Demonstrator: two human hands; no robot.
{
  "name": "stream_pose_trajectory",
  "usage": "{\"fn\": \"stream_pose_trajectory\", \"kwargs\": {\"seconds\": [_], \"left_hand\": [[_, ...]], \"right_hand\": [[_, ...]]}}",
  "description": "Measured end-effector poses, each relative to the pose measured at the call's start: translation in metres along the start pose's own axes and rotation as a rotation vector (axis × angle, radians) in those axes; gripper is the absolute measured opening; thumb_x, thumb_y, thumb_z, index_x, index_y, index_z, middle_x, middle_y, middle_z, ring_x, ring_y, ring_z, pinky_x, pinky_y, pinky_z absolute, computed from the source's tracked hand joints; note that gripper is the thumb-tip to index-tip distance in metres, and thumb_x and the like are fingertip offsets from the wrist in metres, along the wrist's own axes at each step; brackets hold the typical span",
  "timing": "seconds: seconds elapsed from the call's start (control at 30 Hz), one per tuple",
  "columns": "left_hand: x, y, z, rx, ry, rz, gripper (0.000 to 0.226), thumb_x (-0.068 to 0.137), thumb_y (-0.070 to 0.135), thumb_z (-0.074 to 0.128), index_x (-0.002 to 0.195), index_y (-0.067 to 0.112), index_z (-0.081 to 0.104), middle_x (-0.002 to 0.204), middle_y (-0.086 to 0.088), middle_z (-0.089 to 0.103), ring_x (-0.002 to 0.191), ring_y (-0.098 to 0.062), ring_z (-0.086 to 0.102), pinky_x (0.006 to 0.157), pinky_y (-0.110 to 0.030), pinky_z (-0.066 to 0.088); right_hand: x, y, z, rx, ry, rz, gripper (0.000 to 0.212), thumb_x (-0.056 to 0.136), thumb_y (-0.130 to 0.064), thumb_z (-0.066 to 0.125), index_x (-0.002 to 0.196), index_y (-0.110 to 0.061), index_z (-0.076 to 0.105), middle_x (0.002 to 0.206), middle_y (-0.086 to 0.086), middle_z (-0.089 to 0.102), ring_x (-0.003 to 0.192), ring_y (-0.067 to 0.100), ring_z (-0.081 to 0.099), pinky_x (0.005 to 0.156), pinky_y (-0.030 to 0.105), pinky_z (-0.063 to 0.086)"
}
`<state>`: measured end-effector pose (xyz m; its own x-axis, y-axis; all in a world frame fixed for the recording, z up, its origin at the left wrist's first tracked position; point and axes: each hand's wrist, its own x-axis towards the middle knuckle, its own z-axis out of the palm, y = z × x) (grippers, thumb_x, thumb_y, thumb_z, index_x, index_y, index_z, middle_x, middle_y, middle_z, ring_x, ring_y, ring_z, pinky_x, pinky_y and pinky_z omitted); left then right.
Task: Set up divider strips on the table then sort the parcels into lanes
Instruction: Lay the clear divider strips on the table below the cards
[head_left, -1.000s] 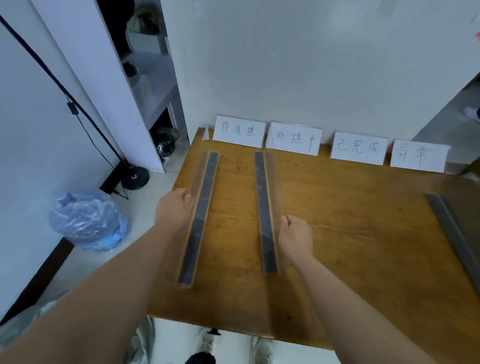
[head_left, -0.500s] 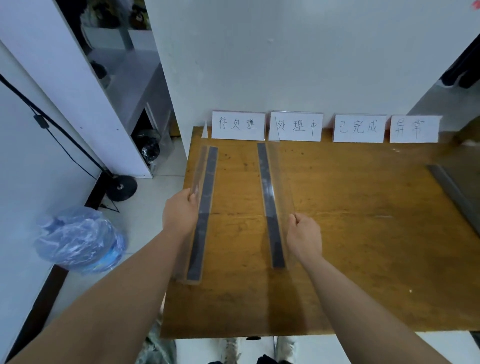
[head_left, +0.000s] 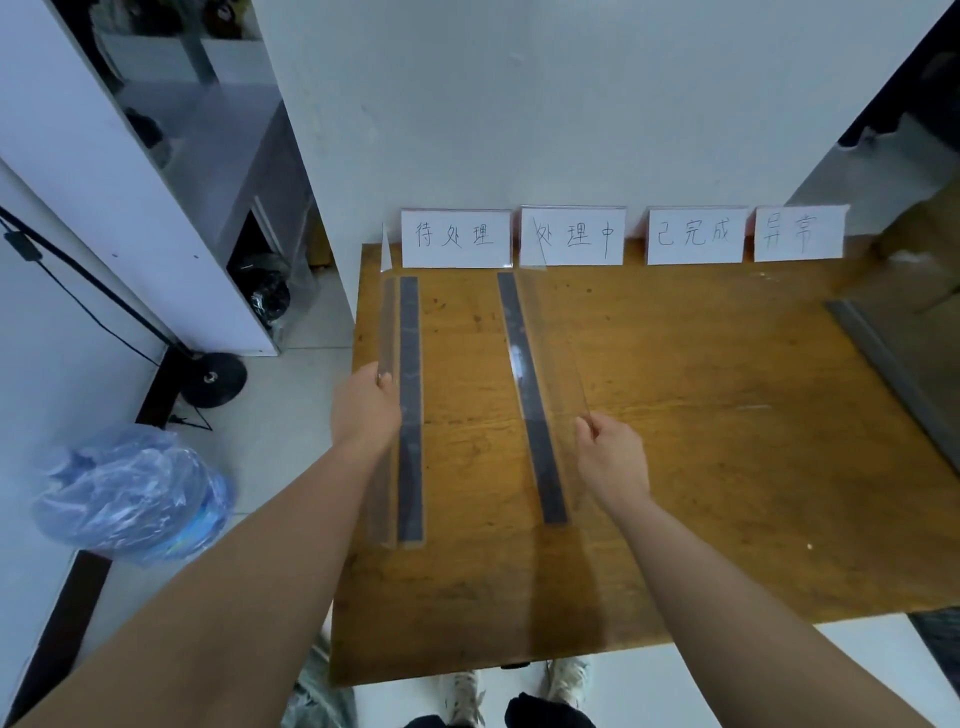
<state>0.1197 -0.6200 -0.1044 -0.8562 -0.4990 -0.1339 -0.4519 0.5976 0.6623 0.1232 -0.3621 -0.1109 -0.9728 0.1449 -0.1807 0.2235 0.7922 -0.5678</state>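
Observation:
Two clear L-shaped divider strips with dark base bands lie lengthwise on the wooden table (head_left: 701, 415). My left hand (head_left: 366, 410) pinches the clear upright wall of the left strip (head_left: 409, 405) near the table's left edge. My right hand (head_left: 610, 457) pinches the clear wall of the second strip (head_left: 530, 395), which runs slightly slanted under the second label. A third strip (head_left: 883, 364) lies at the table's right side. No parcels are in view.
Four white handwritten label cards (head_left: 571, 236) stand along the table's back edge against the wall. On the floor at left are a bagged water jug (head_left: 130, 493), a black lamp base (head_left: 213, 379) and a white shelf unit. My feet show below the table's front edge.
The view has swung slightly and the table sits more squarely in frame. Both hands stay on their strips; the left strip now lies straighter along the table's left edge.

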Motion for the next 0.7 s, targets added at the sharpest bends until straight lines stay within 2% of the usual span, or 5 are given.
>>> {"fn": "stream_pose_trajectory", "kwargs": {"seconds": [0.17,0.27,0.4,0.6,0.7], "left_hand": [[-0.010,-0.008,-0.003,-0.084,-0.105,0.033,0.038,0.105,0.032,0.034,0.130,0.010,0.054,0.119,-0.003,0.062,0.108,-0.023,0.058,0.092,-0.034,0.047],[-0.025,-0.010,-0.003,-0.165,-0.126,0.049,0.031,0.108,0.027,0.028,0.126,0.019,0.052,0.119,-0.002,0.060,0.108,-0.019,0.057,0.090,-0.030,0.043],[-0.032,-0.009,-0.003,-0.170,-0.132,0.020,0.048,0.109,0.026,0.025,0.154,0.011,0.029,0.156,-0.006,0.038,0.142,-0.023,0.036,0.114,-0.032,0.027],[-0.026,-0.004,-0.005,-0.161,-0.120,-0.005,0.046,0.109,0.025,0.024,0.153,0.013,0.032,0.155,-0.004,0.038,0.142,-0.021,0.036,0.115,-0.031,0.027],[-0.025,-0.001,-0.004,-0.180,-0.098,-0.023,0.029,0.109,0.021,0.025,0.120,0.021,0.052,0.105,0.019,0.054,0.095,0.005,0.052,0.092,-0.027,0.036]], "right_hand": [[-0.003,-0.004,0.000,0.031,0.011,0.012,0.043,0.101,-0.031,0.041,0.139,-0.013,0.049,0.117,0.004,0.067,0.093,0.019,0.066,0.084,0.038,0.056],[-0.006,-0.005,0.000,0.027,0.038,-0.020,0.042,0.102,-0.032,0.039,0.141,-0.017,0.048,0.119,0.001,0.067,0.095,0.017,0.066,0.084,0.037,0.057],[-0.006,-0.005,0.000,0.027,0.064,-0.023,0.041,0.103,-0.031,0.037,0.139,-0.017,0.050,0.112,0.000,0.069,0.089,0.014,0.065,0.079,0.034,0.057],[-0.006,-0.007,0.002,0.039,0.055,-0.017,0.041,0.104,-0.029,0.037,0.141,-0.015,0.049,0.122,0.003,0.066,0.102,0.017,0.064,0.087,0.033,0.054],[-0.006,-0.006,0.002,0.043,0.044,-0.013,0.042,0.104,-0.028,0.037,0.141,-0.014,0.048,0.129,0.003,0.062,0.110,0.018,0.061,0.091,0.031,0.051]]}}
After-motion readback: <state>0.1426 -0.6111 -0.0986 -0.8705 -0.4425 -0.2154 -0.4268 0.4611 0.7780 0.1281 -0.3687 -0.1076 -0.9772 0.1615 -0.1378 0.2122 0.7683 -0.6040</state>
